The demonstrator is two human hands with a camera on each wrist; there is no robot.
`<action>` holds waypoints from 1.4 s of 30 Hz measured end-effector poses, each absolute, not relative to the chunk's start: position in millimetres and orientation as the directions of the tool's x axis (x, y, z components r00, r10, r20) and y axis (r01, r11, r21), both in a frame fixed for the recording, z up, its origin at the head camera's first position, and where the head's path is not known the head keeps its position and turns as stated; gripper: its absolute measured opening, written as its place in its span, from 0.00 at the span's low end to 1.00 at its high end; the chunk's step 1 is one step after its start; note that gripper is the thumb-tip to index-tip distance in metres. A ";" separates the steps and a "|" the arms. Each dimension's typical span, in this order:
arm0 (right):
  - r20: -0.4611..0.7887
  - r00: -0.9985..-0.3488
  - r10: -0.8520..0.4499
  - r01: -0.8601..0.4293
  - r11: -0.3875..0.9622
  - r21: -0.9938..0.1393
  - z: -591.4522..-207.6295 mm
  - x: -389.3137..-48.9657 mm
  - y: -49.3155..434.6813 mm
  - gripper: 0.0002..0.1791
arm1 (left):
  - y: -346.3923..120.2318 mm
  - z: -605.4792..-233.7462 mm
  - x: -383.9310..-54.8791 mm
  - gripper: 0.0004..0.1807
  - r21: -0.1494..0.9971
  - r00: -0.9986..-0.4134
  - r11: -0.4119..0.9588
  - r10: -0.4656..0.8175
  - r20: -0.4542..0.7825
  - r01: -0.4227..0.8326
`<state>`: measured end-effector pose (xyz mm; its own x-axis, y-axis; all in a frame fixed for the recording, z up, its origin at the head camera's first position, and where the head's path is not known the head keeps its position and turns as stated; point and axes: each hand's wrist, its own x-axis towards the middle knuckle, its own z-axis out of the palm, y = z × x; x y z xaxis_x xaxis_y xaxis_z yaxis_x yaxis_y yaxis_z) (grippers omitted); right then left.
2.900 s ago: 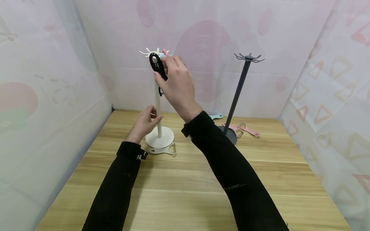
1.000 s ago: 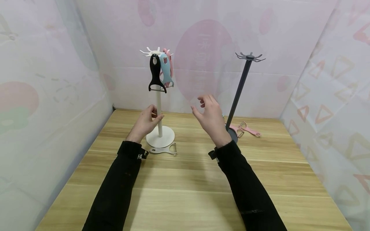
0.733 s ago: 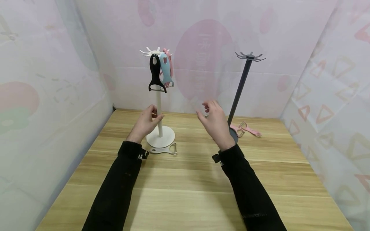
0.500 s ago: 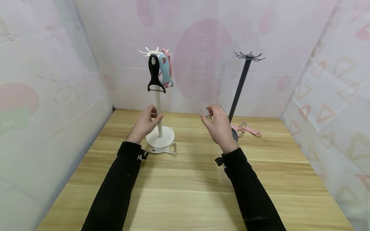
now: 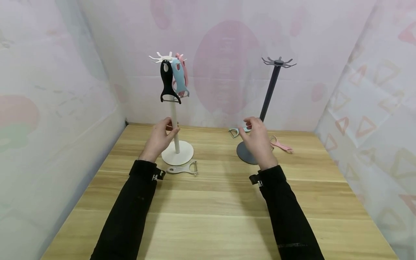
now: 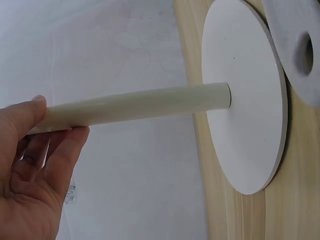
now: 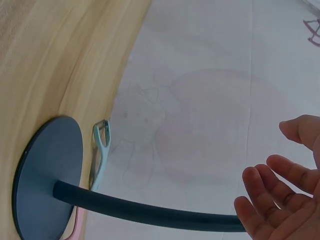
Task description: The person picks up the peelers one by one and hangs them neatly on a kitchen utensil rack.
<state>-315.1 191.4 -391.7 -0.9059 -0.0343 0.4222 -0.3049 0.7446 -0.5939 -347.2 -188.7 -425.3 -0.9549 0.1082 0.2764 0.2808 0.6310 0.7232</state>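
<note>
My left hand grips the pole of a white stand, thumb and fingers around it. From that stand's top hooks hang a black peeler, a light-blue peeler and a pink peeler partly behind it. My right hand has loosely bent fingers with nothing between them. It is in front of the pole of a dark grey stand; in the right wrist view its fingertips overlap the pole, and contact is hard to tell.
A grey peeler lies before the white base. Behind the dark stand lies a light-blue peeler, partly hidden by my right hand. A pink peeler lies right of the dark base. Fabric walls close off the table's back and sides.
The black peeler, earlier in my right hand, now hangs on the white stand. My right hand has moved down and right to the dark stand. My left hand stays on the white pole.
</note>
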 end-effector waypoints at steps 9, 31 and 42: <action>0.445 -0.892 0.077 -0.260 0.717 -0.646 -385.8 -317.2 210.4 0.22 | -208.7 -426.6 -344.0 0.22 0.757 -0.941 0.604 -0.034 0.337 0.249; 0.317 -0.941 0.122 -0.244 0.405 -0.881 -436.9 -355.6 239.7 0.23 | -228.6 -421.5 -338.4 0.21 0.759 -0.943 0.630 -0.125 0.308 0.164; 0.320 -0.931 0.173 -0.217 0.443 -0.870 -439.1 -355.5 233.5 0.19 | -235.2 -413.9 -325.7 0.26 0.595 -0.998 0.801 0.039 0.052 0.062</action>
<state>-355.5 233.5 -439.1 -0.9314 0.1728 0.3205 -0.2171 0.4431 -0.8698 -325.7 -235.2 -413.9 -0.9979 0.0395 0.0515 0.0624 0.8011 0.5953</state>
